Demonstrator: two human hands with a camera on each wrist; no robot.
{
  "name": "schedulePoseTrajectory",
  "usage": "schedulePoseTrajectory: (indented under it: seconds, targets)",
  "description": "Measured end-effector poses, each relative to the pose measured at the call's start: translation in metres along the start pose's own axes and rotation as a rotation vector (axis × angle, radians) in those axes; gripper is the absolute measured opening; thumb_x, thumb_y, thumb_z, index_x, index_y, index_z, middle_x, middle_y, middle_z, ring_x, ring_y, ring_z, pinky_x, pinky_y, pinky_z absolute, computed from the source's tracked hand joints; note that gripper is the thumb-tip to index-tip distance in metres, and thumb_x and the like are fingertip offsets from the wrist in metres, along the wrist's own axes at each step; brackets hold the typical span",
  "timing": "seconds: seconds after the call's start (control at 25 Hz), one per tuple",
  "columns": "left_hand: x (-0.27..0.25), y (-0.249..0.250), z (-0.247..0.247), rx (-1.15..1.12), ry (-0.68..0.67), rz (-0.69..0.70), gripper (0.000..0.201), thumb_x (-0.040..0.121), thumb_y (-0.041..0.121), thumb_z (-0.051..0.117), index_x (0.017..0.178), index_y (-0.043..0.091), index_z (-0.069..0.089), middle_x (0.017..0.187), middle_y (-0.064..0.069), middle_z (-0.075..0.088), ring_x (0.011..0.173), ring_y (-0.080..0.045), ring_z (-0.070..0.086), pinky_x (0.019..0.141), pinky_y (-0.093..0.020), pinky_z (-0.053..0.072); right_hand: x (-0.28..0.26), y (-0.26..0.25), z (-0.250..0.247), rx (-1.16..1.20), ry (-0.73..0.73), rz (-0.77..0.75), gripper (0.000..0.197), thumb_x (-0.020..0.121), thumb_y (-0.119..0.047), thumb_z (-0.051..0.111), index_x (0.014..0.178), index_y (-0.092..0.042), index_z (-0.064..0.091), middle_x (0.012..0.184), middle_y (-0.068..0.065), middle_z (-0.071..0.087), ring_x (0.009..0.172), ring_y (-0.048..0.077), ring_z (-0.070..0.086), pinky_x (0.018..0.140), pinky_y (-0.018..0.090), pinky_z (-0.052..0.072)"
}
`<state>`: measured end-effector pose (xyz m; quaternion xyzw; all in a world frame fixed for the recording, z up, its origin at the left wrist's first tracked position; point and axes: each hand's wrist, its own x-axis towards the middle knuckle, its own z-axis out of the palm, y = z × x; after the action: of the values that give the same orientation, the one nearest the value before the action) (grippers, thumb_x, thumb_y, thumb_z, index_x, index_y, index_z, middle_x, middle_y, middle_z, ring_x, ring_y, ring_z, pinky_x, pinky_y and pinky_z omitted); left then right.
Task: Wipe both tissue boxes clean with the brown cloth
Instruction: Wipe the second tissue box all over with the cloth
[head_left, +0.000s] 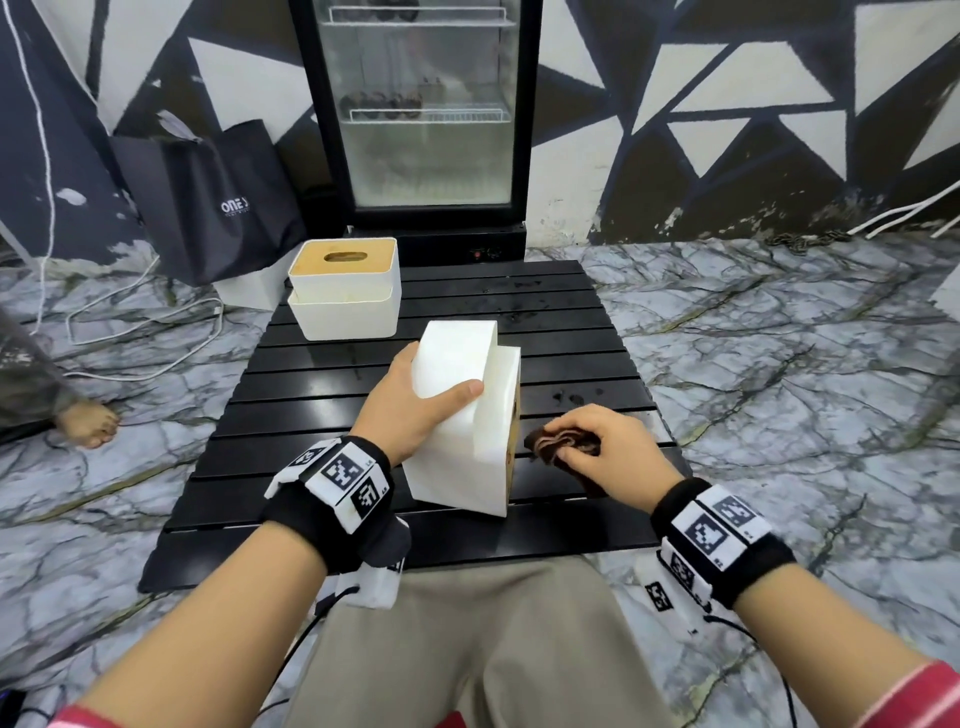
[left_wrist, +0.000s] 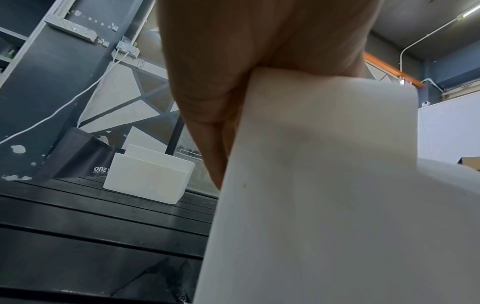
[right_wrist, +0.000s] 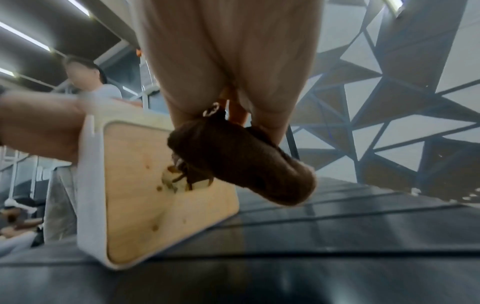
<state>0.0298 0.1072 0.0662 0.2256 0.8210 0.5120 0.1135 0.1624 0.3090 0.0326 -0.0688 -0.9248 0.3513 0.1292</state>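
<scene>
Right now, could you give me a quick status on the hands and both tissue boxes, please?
Left hand grips near tissue box, tipped on its side. Right hand holds brown cloth beside its stained wooden lid. Far tissue box upright, untouched.

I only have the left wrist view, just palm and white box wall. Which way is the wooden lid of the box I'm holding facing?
Observer: The near tissue box stands tipped on the black table, wooden lid facing the right hand.
Operator: Is that lid dirty?
Observer: Yes, brown spots sit around its slot.
Operator: Where's the cloth?
Observer: The brown cloth is bunched in the right hand's fingers, close beside the lid.
</scene>
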Motion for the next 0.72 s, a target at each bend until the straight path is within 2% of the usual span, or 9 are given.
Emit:
schedulePoseTrajectory:
  seconds: [0.16,0.28,0.36,0.44,0.52,0.56,0.64,0.72]
  targets:
    - [-0.003,0.005,0.000,-0.010,0.003,-0.005,0.098,0.053,0.069,0.068,0.136,0.026,0.039,0.122,0.012,0.054,0.109,-0.011,0.055,0.084,-0.027,0.042,0.006,0.014,0.015,-0.155,-0.181,0.061,0.028,0.079,-0.009,0.065,0.105,-0.017,0.065,0.104,0.005,0.061,0.097,0.017,0.058,0.084,0.013,0.037]
    - [-0.005,0.006,0.000,-0.008,0.012,-0.012,0.079,0.070,0.053,0.074,0.136,0.025,0.039,0.122,0.011,0.054,0.110,-0.012,0.054,0.084,-0.026,0.040,0.009,0.018,0.019,-0.259,-0.290,0.091,0.028,0.081,-0.014,0.062,0.109,-0.018,0.062,0.107,0.005,0.058,0.101,0.021,0.055,0.084,0.017,0.037]
    - [-0.006,0.008,0.000,0.001,0.021,-0.004,0.067,0.078,0.045,0.070,0.135,0.025,0.040,0.122,0.011,0.054,0.109,-0.012,0.054,0.084,-0.025,0.039,0.011,0.019,0.019,-0.298,-0.353,0.110,0.030,0.081,-0.016,0.062,0.110,-0.019,0.060,0.109,0.005,0.056,0.103,0.022,0.053,0.086,0.020,0.037]
    - [-0.006,0.008,0.000,-0.002,0.016,-0.007,0.055,0.084,0.040,0.065,0.132,0.025,0.042,0.119,0.012,0.055,0.106,-0.011,0.054,0.081,-0.022,0.040,0.014,0.018,0.016,-0.355,-0.411,0.128,0.034,0.080,-0.022,0.063,0.113,-0.023,0.058,0.114,0.004,0.054,0.108,0.023,0.049,0.093,0.027,0.039]
    - [-0.004,0.006,-0.002,-0.055,-0.018,-0.036,0.045,0.091,0.033,0.056,0.133,0.025,0.042,0.119,0.010,0.058,0.110,-0.014,0.056,0.083,-0.020,0.042,0.016,0.009,0.009,-0.315,-0.330,0.110,0.034,0.081,-0.024,0.063,0.114,-0.024,0.058,0.119,0.002,0.053,0.115,0.023,0.045,0.099,0.033,0.038]
    - [-0.002,0.005,-0.004,-0.092,-0.039,-0.056,0.043,0.094,0.029,0.051,0.136,0.024,0.041,0.123,0.009,0.057,0.115,-0.016,0.054,0.090,-0.024,0.043,0.016,0.000,0.005,-0.237,-0.227,0.074,0.031,0.083,-0.022,0.062,0.114,-0.023,0.059,0.120,0.001,0.054,0.117,0.021,0.045,0.101,0.030,0.035]
    - [0.004,0.004,-0.010,-0.081,-0.059,-0.076,0.051,0.097,0.026,0.044,0.145,0.025,0.028,0.136,0.009,0.046,0.125,-0.013,0.045,0.104,-0.028,0.034,0.015,-0.028,-0.001,-0.065,-0.003,-0.057,0.027,0.085,-0.016,0.060,0.111,-0.022,0.061,0.119,-0.003,0.056,0.116,0.016,0.045,0.100,0.023,0.031]
    - [0.010,0.004,-0.017,0.035,-0.073,-0.033,0.056,0.095,0.025,0.041,0.148,0.028,0.023,0.142,0.007,0.038,0.128,-0.010,0.037,0.108,-0.027,0.027,0.014,-0.060,0.001,-0.002,0.069,-0.181,0.028,0.087,-0.017,0.058,0.114,-0.023,0.061,0.124,-0.004,0.055,0.118,0.014,0.043,0.103,0.023,0.028]
